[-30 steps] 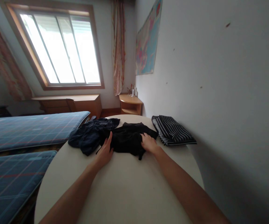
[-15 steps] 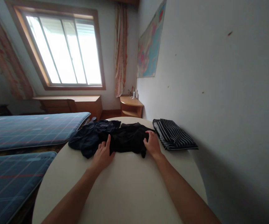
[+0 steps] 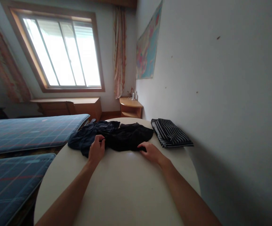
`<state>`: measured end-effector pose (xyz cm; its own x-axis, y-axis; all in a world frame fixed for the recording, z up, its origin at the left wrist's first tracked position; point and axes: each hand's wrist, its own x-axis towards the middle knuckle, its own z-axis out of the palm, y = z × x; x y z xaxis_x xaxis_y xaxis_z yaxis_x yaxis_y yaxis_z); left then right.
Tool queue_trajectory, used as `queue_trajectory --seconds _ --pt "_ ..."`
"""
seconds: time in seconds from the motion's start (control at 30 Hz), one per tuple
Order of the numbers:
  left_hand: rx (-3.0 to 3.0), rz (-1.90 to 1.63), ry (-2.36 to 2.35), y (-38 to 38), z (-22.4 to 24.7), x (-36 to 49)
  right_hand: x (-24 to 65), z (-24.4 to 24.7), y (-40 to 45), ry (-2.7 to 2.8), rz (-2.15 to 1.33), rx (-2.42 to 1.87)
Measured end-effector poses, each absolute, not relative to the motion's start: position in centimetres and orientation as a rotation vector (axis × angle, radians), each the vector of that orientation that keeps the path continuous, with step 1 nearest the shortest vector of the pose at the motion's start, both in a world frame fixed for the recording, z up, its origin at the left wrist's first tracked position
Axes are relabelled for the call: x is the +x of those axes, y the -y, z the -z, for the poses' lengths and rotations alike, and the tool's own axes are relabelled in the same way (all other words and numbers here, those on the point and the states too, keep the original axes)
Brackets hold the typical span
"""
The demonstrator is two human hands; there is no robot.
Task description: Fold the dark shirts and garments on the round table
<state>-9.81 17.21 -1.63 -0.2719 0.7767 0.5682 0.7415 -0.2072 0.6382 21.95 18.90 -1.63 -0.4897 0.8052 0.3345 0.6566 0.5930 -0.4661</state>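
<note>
A black garment (image 3: 128, 136) lies loosely spread on the round white table (image 3: 122, 188); its exact kind does not show. My left hand (image 3: 97, 149) is closed, pinching the garment's left edge between thumb and fingers. At the near right corner of the same cloth, my right hand (image 3: 150, 151) is closed on its edge. A crumpled dark navy garment (image 3: 83, 138) lies against the black one on the left, partly behind my left hand. To the right is a folded black cloth with white stripes (image 3: 172, 133), touched by neither hand.
Two blue plaid mattresses (image 3: 32, 133) are left of the table. A white wall (image 3: 232, 110) runs along the right side. Beyond the table are a wooden corner shelf (image 3: 131, 103), a wooden desk (image 3: 84, 100) and a window (image 3: 62, 53).
My left hand has shifted left and gone from outstretched fingers to a pinch on the black garment. My right hand has come down to its near edge and closed there. The view has turned slightly.
</note>
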Motion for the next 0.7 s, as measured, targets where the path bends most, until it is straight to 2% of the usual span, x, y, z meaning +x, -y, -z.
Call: queue_trajectory --seconds 0.1,0.27,0.5,0.7 --pt "1.849 -1.618 -1.889 -17.2 1.0 -10.2 22.8 1.4 -19.7 2.171 -0.372 -1.240" --pt "1.698 -1.886 -1.900 -17.8 0.2 -11.5 24.8 -0.1 -20.4 1.692 -0.131 -1.194" --pt "1.556 -1.642 -1.947 -19.0 2.0 -12.1 26.7 -0.4 -20.7 1.472 -0.029 -1.219" --pt "1.304 -1.817 -1.766 -18.5 1.2 -12.7 27.1 0.2 -21.2 1.448 -0.013 -1.230"
